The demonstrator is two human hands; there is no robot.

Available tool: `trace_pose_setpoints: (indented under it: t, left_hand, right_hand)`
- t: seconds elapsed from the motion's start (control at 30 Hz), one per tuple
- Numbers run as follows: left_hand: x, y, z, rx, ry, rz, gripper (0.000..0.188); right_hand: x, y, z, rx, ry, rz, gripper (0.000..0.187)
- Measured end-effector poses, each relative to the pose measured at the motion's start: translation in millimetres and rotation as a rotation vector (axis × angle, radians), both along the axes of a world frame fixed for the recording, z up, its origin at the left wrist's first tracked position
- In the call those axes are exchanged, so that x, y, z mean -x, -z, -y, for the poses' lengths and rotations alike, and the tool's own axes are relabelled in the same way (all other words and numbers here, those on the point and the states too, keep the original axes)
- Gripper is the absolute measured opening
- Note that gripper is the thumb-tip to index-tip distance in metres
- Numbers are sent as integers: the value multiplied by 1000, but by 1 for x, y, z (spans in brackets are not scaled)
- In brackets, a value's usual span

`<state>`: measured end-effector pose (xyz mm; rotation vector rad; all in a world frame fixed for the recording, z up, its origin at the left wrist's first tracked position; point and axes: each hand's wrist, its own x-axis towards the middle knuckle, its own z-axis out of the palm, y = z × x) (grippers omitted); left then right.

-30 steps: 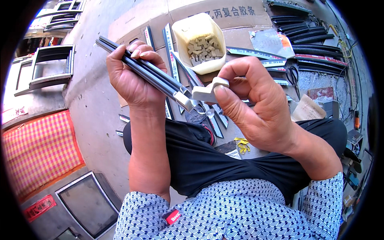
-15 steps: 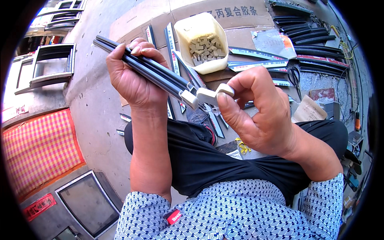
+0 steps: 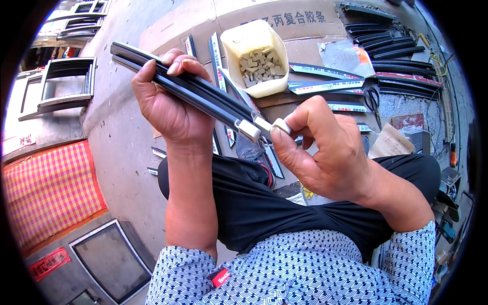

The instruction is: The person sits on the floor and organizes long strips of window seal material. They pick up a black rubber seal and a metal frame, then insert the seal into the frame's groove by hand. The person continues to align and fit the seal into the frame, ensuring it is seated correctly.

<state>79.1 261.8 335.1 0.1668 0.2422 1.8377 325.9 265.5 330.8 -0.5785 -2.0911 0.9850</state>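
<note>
My left hand (image 3: 175, 101) is wrapped round dark grey frame strips (image 3: 195, 99), which slant down to the right across my lap. A pale corner piece (image 3: 248, 130) sticks out of the end of the nearer strip. Between thumb and forefinger my right hand (image 3: 323, 147) pinches a second pale corner piece (image 3: 280, 126). One arm of that piece meets the end of the farther strip; how deep it sits I cannot tell. Past my hands, a cream plastic tub (image 3: 236, 43) holds many loose corner pieces (image 3: 262, 66).
Cut strips with printed film (image 3: 325, 86) lie on cardboard (image 3: 178, 30) around the tub. Black-handled scissors (image 3: 372, 99) lie to the right, below a pile of dark strips (image 3: 401, 51). Finished-looking frames (image 3: 66, 84) stand at the left, near a checked cloth (image 3: 51, 188).
My right hand has moved slightly left, bringing its corner piece's arm onto the end of the farther strip. The strips in my left hand have shifted a little.
</note>
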Motion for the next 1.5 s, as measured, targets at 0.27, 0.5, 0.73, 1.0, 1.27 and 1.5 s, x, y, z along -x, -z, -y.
trace_pose_setpoints:
  t: [0.27, 0.5, 0.73, 1.0, 1.27, 1.5]
  left_hand:
    - [4, -2, 4, -5, 23, 24, 21]
    - [1, -2, 5, -12, 47, 51, 23]
    - [-1, 0, 6, -16, 85, 82, 24]
    - [-4, 6, 7, -20, 160, 154, 24]
    - [-6, 10, 7, 8, 195, 216, 25]
    - [-13, 11, 8, 60, 236, 247, 23]
  right_hand:
    - [1, -2, -5, 171, -98, -26, 18]
    - [-1, 6, -5, 326, -182, -47, 23]
    - [3, 12, -13, 265, -214, -201, 36]
    - [7, 26, -24, -22, -288, -247, 45]
    - [11, 37, -22, 160, -417, -283, 70]
    - [12, 39, -19, 261, -404, -297, 68]
